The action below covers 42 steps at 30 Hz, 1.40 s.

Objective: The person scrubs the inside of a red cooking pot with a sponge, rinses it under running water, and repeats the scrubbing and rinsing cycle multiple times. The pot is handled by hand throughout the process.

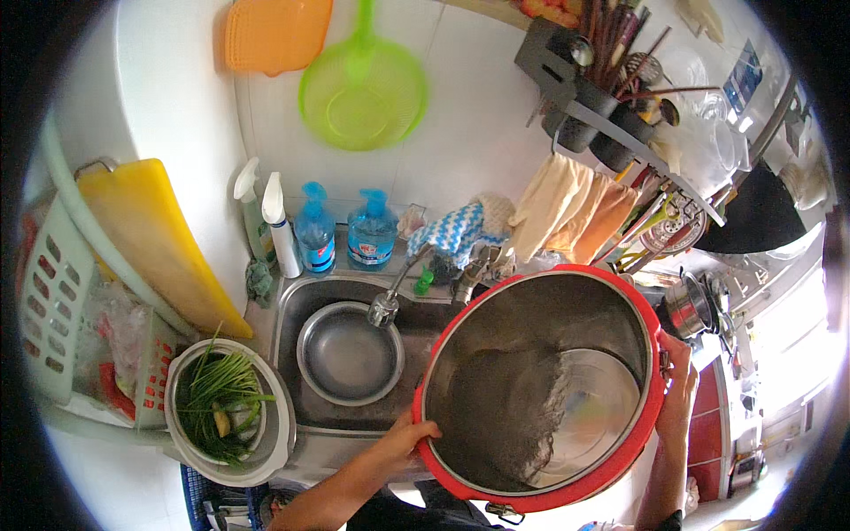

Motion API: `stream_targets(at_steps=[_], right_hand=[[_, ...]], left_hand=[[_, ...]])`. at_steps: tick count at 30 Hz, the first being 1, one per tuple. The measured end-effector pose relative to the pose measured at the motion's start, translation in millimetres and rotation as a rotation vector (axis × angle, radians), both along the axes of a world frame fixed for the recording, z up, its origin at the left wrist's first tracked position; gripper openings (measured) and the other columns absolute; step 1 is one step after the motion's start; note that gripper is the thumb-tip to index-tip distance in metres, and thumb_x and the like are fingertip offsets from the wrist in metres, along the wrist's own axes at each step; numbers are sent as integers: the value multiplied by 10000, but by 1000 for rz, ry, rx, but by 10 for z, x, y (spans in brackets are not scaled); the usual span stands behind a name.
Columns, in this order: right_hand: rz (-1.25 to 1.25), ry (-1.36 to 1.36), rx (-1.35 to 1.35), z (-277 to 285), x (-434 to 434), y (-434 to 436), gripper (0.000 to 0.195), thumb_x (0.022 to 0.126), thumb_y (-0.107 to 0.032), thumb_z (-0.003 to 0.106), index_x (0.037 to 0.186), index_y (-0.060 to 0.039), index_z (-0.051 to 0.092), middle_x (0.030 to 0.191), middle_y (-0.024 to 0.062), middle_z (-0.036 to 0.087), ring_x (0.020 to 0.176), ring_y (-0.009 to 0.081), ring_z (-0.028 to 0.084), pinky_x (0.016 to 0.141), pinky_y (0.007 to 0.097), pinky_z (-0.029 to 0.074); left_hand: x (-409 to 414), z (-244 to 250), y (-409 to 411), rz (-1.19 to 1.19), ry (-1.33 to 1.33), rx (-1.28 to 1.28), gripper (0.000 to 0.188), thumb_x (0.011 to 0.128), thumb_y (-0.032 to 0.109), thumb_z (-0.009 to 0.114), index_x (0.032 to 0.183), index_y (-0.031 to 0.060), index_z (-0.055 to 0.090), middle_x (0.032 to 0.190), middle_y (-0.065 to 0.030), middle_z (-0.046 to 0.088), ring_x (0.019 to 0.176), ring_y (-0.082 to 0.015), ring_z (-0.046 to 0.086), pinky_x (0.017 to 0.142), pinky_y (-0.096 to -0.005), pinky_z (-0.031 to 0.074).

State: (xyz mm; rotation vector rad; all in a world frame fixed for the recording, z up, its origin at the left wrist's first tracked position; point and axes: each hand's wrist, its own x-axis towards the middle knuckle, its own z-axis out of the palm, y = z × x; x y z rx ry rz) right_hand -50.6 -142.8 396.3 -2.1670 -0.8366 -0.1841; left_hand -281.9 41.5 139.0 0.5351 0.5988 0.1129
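A large round pot with a red rim (445,488) and a metal inside is held tilted at the right side of the sink (299,411). My left hand (406,439) grips its left rim, the thumb over the edge. On the far right side my right hand (679,372) holds the rim near a metal latch. Murky water or a dark wet patch lies along the left of the pot's inside; it is hard to tell which. A steel basin (350,353) sits in the sink below the faucet head (383,309).
Left of the sink stands a white bowl (287,425) with green stalks (222,391). Behind the sink are blue pump bottles (371,232), a white bottle (283,232) and hanging cloths (554,206). A yellow board (166,245) leans at the left. Utensil holders (581,113) hang upper right.
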Motion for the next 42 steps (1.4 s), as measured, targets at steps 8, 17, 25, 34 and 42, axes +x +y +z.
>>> stream_targets(at_steps=[8, 17, 25, 34, 42], right_hand=[[18, -299, -328, 37, -451, 819, 421, 988, -267, 348, 1106, 38, 612, 1087, 204, 625, 1013, 352, 576, 945, 421, 399], [129, -356, -648, -38, -658, 1487, 373, 989, -243, 367, 1143, 21, 580, 1046, 217, 613, 1011, 374, 528, 921, 439, 374], [198, -452, -735, -145, -553, 1754, 341, 933, -317, 468, 1028, -1, 555, 939, 210, 620, 908, 388, 555, 808, 506, 408], [407, -785, -997, -363, -790, 2259, 570, 875, -536, 507, 933, 27, 579, 820, 200, 628, 799, 357, 618, 631, 463, 493], [443, -814, -1064, -438, -823, 2463, 626, 880, -589, 472, 870, 24, 602, 790, 207, 636, 787, 351, 639, 618, 433, 536]], left_hand=[[-85, -628, 81, -148, -26, -218, 364, 753, 40, 590, 1113, 28, 542, 915, -57, 624, 772, -183, 637, 702, -333, 564], [-5, -971, 70, -206, -70, -498, 382, 764, 44, 593, 1140, 67, 531, 959, -73, 624, 849, -194, 642, 798, -352, 558], [75, -1121, 137, -163, -72, -453, 582, 774, 19, 586, 1309, 140, 389, 1160, -119, 548, 1064, -266, 583, 919, -419, 513], [45, -1322, 86, -114, 18, -384, 460, 825, 56, 627, 1249, 135, 467, 988, -101, 647, 847, -250, 655, 768, -390, 563], [108, -1505, 26, -263, -49, -549, 562, 797, -46, 616, 1276, 144, 390, 1108, -134, 584, 913, -250, 640, 807, -392, 568]])
